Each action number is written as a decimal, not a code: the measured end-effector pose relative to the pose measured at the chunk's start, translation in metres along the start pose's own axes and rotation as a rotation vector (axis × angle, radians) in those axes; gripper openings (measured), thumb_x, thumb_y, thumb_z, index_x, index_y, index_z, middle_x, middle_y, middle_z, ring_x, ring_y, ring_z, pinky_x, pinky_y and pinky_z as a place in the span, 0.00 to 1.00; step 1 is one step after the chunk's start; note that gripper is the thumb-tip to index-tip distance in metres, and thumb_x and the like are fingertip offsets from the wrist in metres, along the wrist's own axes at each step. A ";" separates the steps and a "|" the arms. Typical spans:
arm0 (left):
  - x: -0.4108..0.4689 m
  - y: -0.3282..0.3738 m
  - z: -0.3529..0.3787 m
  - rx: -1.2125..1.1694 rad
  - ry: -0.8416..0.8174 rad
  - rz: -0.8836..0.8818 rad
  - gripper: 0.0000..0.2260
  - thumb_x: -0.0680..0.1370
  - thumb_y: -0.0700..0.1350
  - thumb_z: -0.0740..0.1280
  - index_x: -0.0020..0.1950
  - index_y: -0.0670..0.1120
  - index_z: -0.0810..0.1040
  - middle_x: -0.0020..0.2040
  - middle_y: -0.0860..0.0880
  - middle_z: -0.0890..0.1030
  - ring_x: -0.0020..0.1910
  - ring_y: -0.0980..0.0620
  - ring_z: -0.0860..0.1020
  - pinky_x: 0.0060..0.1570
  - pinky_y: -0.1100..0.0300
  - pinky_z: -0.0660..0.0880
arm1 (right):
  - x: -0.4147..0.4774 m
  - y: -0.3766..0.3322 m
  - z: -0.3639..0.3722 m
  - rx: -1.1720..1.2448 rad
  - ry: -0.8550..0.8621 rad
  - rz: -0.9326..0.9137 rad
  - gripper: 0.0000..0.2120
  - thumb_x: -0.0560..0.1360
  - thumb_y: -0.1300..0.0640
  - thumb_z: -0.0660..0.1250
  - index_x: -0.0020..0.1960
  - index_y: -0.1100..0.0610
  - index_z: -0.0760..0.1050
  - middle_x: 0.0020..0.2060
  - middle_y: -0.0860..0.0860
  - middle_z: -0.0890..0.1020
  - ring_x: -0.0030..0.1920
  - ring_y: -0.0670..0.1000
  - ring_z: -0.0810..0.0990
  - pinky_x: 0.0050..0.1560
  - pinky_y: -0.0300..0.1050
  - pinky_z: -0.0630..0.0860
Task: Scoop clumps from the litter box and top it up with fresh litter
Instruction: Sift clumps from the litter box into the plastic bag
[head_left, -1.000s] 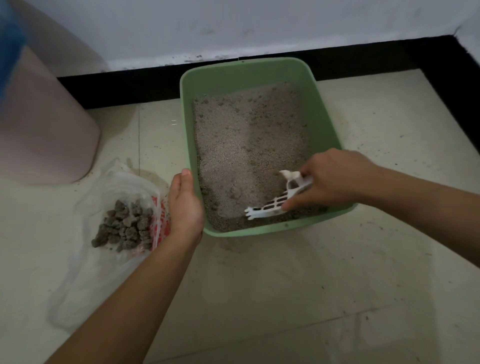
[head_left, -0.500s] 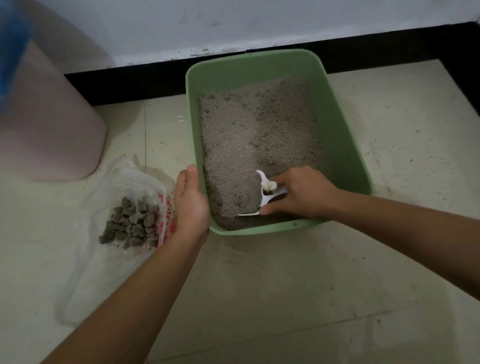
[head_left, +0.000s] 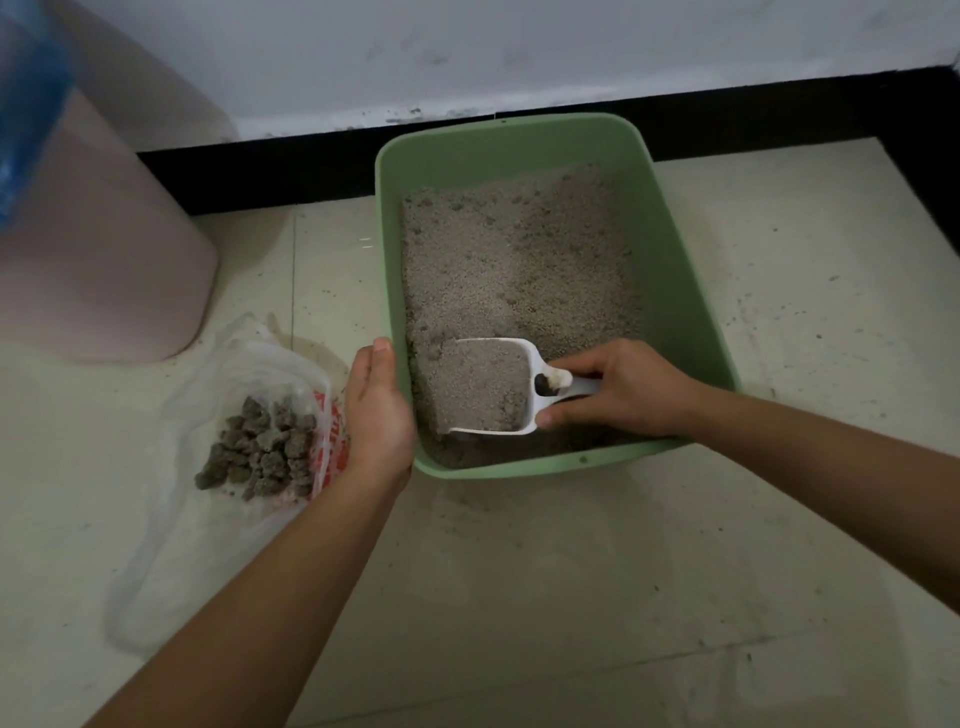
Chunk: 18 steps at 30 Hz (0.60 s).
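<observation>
A green litter box (head_left: 691, 322) sits on the floor against the wall, holding grey litter (head_left: 519, 260). My right hand (head_left: 628, 389) grips the handle of a white scoop (head_left: 524, 395) at the box's near end. The scoop lies level and is full of litter. My left hand (head_left: 376, 415) presses flat against the outside of the box's left wall near the front corner. To the left, a clear plastic bag (head_left: 208, 519) lies open on the floor with a pile of dark clumps (head_left: 260, 452) on it.
A pink bin (head_left: 98, 249) with a blue liner (head_left: 26, 104) stands at the left. A white wall with a black skirting (head_left: 260, 171) runs behind the box. The tiled floor (head_left: 571, 597) is speckled with litter grains.
The scoop has turned from tilted on its edge to level and has come up full of litter. My right hand shifted left inside the box; my left hand stayed on the wall.
</observation>
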<state>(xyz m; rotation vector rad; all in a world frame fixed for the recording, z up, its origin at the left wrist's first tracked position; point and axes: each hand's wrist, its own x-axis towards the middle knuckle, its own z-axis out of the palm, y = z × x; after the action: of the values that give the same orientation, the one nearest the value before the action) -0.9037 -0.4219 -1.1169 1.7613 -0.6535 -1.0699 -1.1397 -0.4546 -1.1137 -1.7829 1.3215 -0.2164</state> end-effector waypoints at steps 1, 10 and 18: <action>0.000 0.000 0.000 0.001 0.001 -0.001 0.21 0.84 0.50 0.54 0.75 0.44 0.65 0.74 0.50 0.67 0.69 0.58 0.65 0.62 0.68 0.59 | -0.002 0.003 -0.003 0.009 0.008 0.009 0.23 0.61 0.36 0.77 0.55 0.39 0.83 0.38 0.40 0.85 0.36 0.44 0.81 0.38 0.45 0.74; -0.008 0.008 0.002 0.081 0.038 0.010 0.20 0.85 0.50 0.53 0.74 0.44 0.67 0.69 0.54 0.70 0.67 0.56 0.67 0.53 0.74 0.57 | -0.004 -0.002 -0.008 0.053 0.034 -0.035 0.27 0.59 0.35 0.76 0.57 0.39 0.82 0.41 0.38 0.86 0.44 0.43 0.83 0.46 0.46 0.78; -0.013 0.009 0.001 0.138 0.045 -0.008 0.21 0.85 0.52 0.53 0.76 0.45 0.65 0.75 0.49 0.66 0.72 0.53 0.65 0.60 0.67 0.57 | -0.007 -0.002 0.000 -0.043 0.012 -0.098 0.25 0.62 0.34 0.75 0.58 0.39 0.82 0.38 0.43 0.85 0.36 0.45 0.81 0.39 0.44 0.75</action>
<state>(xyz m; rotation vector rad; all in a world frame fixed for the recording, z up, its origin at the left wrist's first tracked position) -0.9100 -0.4160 -1.1040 1.9026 -0.7074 -1.0087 -1.1413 -0.4486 -1.1095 -1.8878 1.2571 -0.2545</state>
